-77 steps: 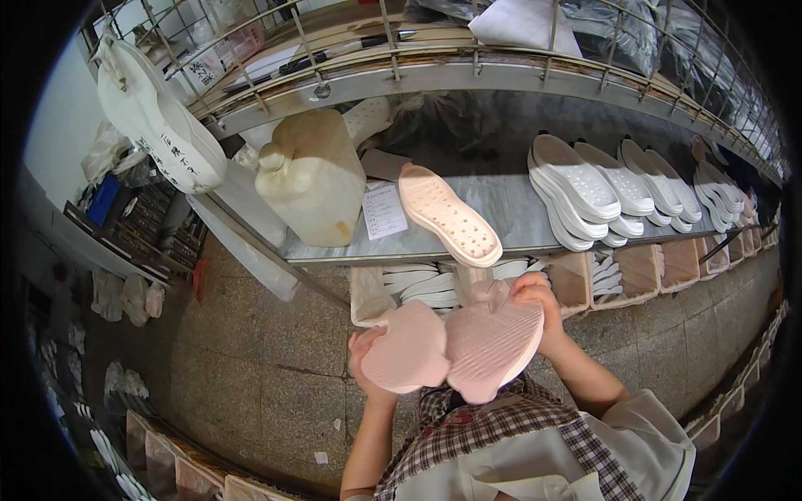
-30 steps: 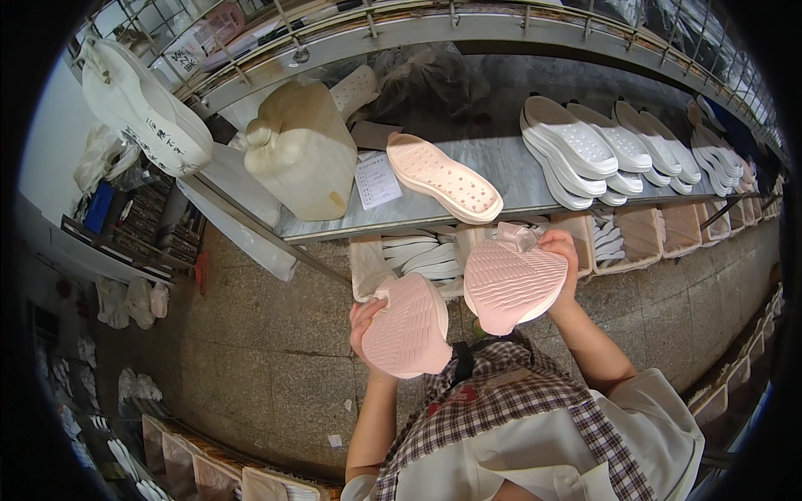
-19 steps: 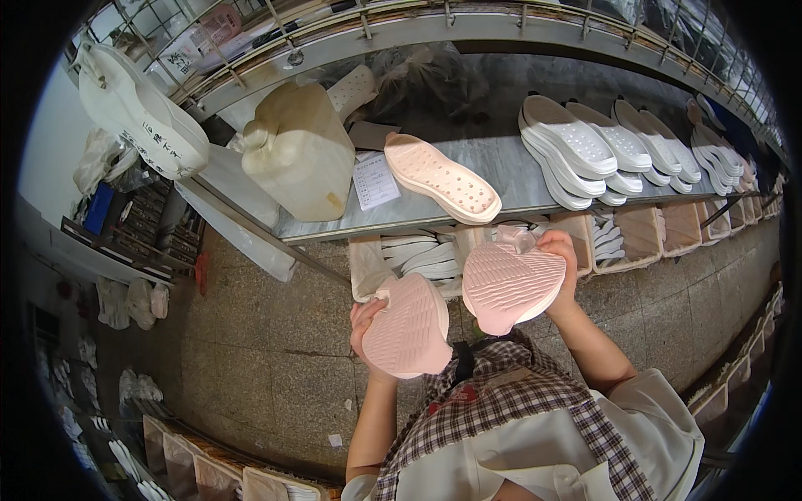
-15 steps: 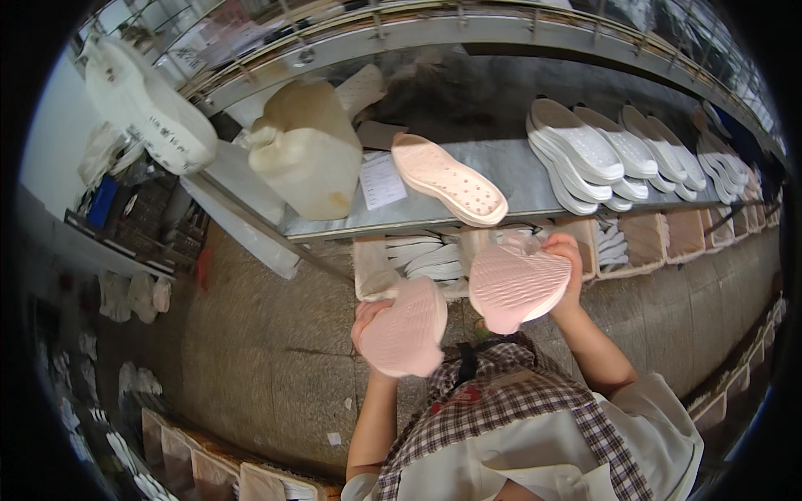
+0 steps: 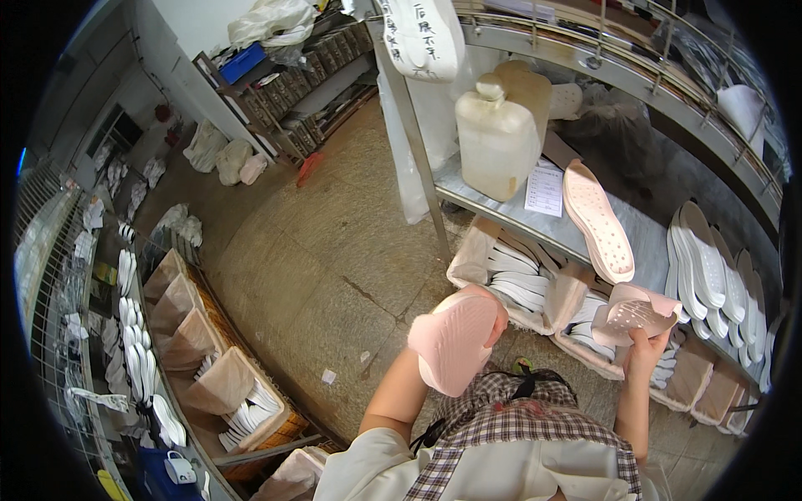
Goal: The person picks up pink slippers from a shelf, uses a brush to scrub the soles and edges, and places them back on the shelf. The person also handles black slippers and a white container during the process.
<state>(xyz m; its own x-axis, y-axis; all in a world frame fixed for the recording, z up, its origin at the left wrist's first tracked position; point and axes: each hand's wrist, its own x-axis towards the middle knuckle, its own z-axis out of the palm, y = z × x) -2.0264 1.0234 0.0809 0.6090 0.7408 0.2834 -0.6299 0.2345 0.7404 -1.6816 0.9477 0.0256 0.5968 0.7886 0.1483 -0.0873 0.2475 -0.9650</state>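
- While you hold one pink sole (image 5: 455, 338) in your left hand (image 5: 494, 311), its fingers are closed over the upper edge, and the piece hangs in front of your chest, above the floor (image 5: 317, 250).
- Your right hand (image 5: 647, 344) grips a second pink sole (image 5: 633, 315) from below, fingers curled round its lower edge; this one lies flatter, its dotted face up, just in front of the counter (image 5: 647, 230).
- Judging by how the second piece curls at its rim, both look light, thin and bendy, likely foam or soft rubber, so they should not break but may flop or fold.
- Take them near the middle or at the broad end rather than at a tip, I would say, or they will droop; the textured face should give some grip.
- On the counter above your right hand lies a long pink insole (image 5: 596, 220), flat, beside a printed sheet of paper (image 5: 545, 190).
- Further back on that counter stand two pale plastic jugs (image 5: 497, 142), capped; what is in them cannot be seen.
- Under the counter, lined cartons (image 5: 476, 250) are packed with stacked white soles (image 5: 515, 275), standing on edge.
- Rightward along the counter, rows of white soles (image 5: 706, 263) overlap.
- Along the far left, another row of lined boxes (image 5: 221, 380) also holds white soles, partly filled.
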